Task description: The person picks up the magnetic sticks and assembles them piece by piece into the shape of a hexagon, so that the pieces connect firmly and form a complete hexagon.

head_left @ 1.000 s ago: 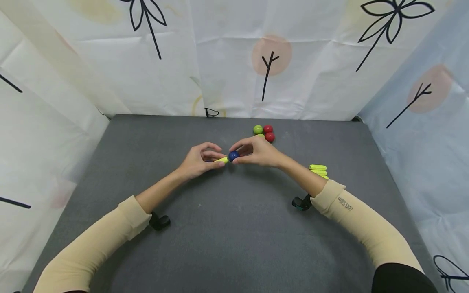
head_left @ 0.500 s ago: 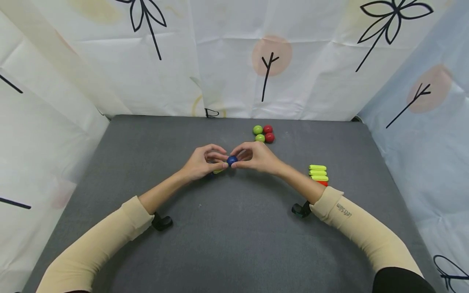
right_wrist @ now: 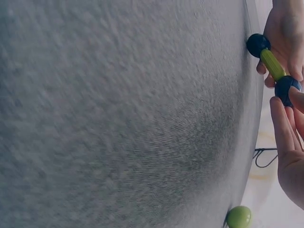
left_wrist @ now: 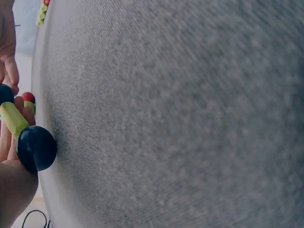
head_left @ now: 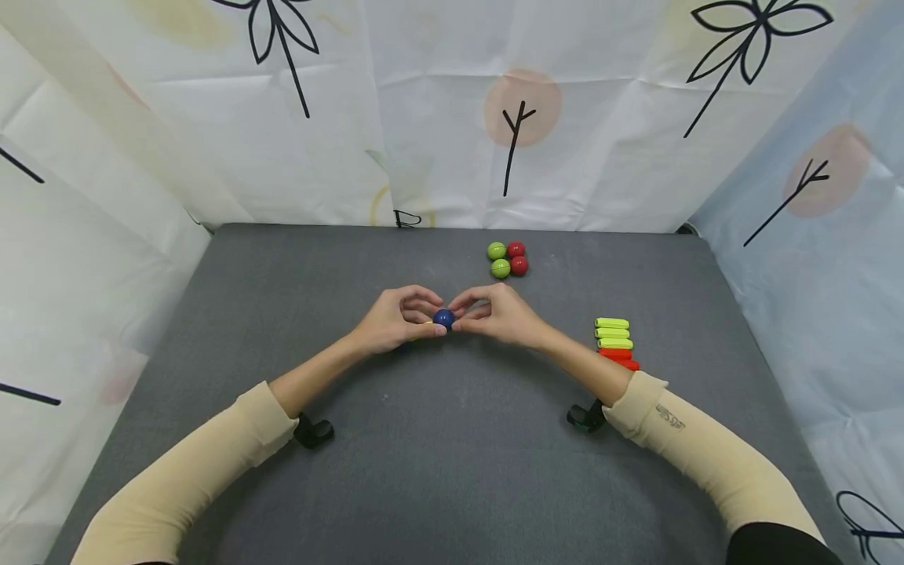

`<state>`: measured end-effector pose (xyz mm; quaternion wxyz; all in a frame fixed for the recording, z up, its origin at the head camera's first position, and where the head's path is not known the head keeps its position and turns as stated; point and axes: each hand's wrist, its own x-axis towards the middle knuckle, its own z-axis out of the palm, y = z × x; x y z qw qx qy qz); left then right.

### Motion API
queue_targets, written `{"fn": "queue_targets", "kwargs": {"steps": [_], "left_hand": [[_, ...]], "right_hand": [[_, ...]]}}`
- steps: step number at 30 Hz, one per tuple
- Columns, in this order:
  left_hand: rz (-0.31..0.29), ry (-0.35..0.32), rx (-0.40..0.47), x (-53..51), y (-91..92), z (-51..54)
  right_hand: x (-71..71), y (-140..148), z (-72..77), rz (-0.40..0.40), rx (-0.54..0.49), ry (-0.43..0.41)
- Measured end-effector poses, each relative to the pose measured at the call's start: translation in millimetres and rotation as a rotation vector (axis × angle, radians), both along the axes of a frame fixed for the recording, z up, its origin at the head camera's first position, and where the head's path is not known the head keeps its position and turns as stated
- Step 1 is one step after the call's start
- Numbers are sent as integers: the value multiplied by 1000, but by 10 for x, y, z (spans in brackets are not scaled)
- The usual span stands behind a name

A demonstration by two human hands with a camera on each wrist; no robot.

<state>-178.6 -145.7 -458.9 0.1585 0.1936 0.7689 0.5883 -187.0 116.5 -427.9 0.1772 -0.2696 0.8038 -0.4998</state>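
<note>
In the middle of the table, my left hand [head_left: 387, 322] holds a short yellow-green rod [right_wrist: 272, 65]. Blue balls sit at both of the rod's ends. The ball at the right end [head_left: 443, 318] is pinched by the thumb and fingers of my right hand [head_left: 507, 315]. The other blue ball [left_wrist: 36, 148] shows in both wrist views, close to the tabletop; in the head view the left hand mostly hides it. Both hands face each other, their fingertips almost meeting around the right ball.
Two green balls [head_left: 500, 268] and two red balls [head_left: 519, 266] are grouped behind the hands on the grey table [head_left: 452, 447]. To the right, beside the right forearm, lie yellow-green rods [head_left: 613, 333] and red rods [head_left: 616, 355] in a row. Printed white curtains [head_left: 438, 118] enclose the table.
Both hands have come slightly nearer the person, with the blue ball shifting down and a little left. The nearer green ball and the red rods have come into view from behind the right arm.
</note>
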Motion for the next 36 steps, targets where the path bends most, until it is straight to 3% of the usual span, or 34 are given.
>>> {"fn": "queue_targets", "kwargs": {"steps": [7,15,22,27,36], "left_hand": [[-17,43,-47,-3,-6,24],[-48,72,-90,-9,-38,-5],[-31,100,-111,-21,-40,-13],[-14,99,-107,-35,-59,-10],[-3,139,-132,-37,-74,5]], "right_hand": [[59,213,63,-1,-62,-41],[42,870,214,-47,-97,-57],[11,1599,186,-138,103,51],[31,2039,131,-184,230,51],[38,2381,-23,-201,313,60]]}}
